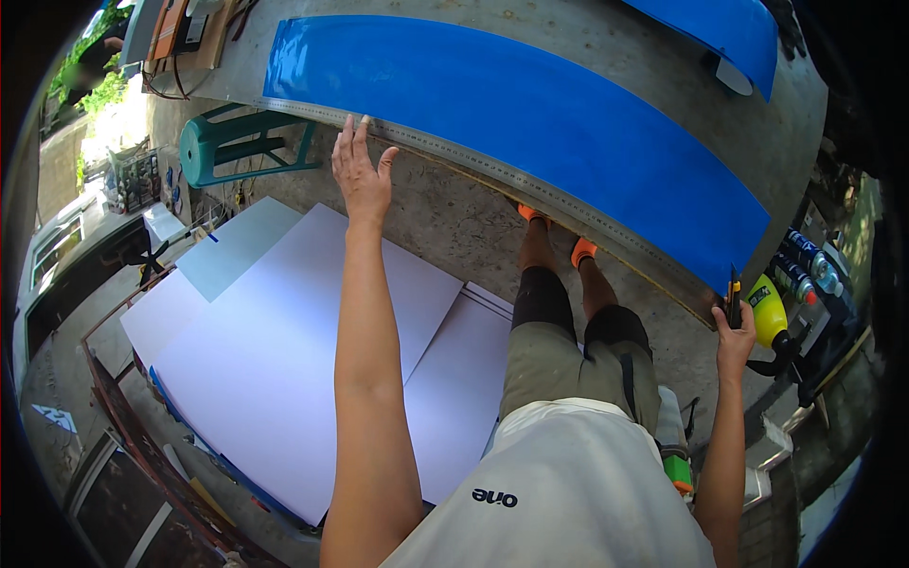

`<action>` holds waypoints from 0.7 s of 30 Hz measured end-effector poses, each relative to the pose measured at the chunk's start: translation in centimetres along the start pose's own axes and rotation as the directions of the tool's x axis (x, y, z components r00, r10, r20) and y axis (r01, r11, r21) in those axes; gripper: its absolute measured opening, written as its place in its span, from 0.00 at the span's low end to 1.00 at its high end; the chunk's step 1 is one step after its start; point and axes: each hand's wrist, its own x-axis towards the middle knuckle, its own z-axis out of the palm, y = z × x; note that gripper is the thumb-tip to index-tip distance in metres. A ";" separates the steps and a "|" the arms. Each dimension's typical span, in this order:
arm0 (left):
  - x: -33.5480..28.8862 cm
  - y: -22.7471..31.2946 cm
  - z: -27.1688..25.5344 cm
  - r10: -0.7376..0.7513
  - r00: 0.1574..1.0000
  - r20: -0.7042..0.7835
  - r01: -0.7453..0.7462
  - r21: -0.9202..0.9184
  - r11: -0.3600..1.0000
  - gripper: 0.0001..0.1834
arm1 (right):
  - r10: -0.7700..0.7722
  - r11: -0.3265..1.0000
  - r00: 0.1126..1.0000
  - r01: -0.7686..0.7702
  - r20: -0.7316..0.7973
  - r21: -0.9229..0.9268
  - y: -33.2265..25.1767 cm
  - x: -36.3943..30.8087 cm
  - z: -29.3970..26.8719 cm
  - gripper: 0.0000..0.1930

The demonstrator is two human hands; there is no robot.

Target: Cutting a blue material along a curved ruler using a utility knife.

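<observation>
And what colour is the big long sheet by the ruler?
The long sheet is bright blue, best seen in the head view.

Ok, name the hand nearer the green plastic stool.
Left: the left hand is just right of the stool; the right hand, gripping a utility knife, is far right of it.

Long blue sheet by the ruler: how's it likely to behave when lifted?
The sheet is probably floppy: it's long and looks thin, and the blue piece nearby seems to curl. Likely slippery too, given the glossy glare at its left end.
</observation>
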 end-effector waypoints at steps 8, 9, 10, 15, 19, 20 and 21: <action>1.2 -0.7 0.2 0.129 0.990 0.056 -0.137 0.150 0.979 0.31 | 0.041 0.999 0.999 -0.041 0.016 0.022 0.9 0.0 -0.3 0.14; 1.3 -0.6 0.3 0.145 0.989 0.023 -0.147 0.100 0.984 0.30 | 0.062 0.997 0.998 -0.062 0.013 0.039 0.6 -0.1 -0.3 0.14; 1.4 -0.6 0.3 0.160 0.987 -0.010 -0.159 0.050 0.986 0.29 | 0.062 0.997 0.998 -0.063 0.013 0.037 0.3 -0.1 -0.2 0.14; 1.7 -0.9 0.8 0.153 0.985 -0.074 -0.157 -0.040 0.987 0.24 | 0.070 0.997 0.998 -0.069 -0.005 0.032 0.1 -0.1 -0.1 0.13; 1.8 -0.6 0.8 0.166 0.978 -0.126 -0.175 -0.069 0.982 0.22 | 0.081 0.994 0.997 -0.080 -0.011 0.071 0.7 -0.1 -0.1 0.13; 1.8 -0.7 0.9 0.165 0.978 -0.126 -0.174 -0.070 0.982 0.22 | 0.076 0.995 0.997 -0.075 -0.008 0.068 0.8 -0.1 -0.2 0.13; 1.8 -0.7 0.9 0.161 0.978 -0.131 -0.172 -0.081 0.982 0.22 | 0.071 0.995 0.997 -0.071 -0.006 0.064 0.9 -0.1 -0.2 0.14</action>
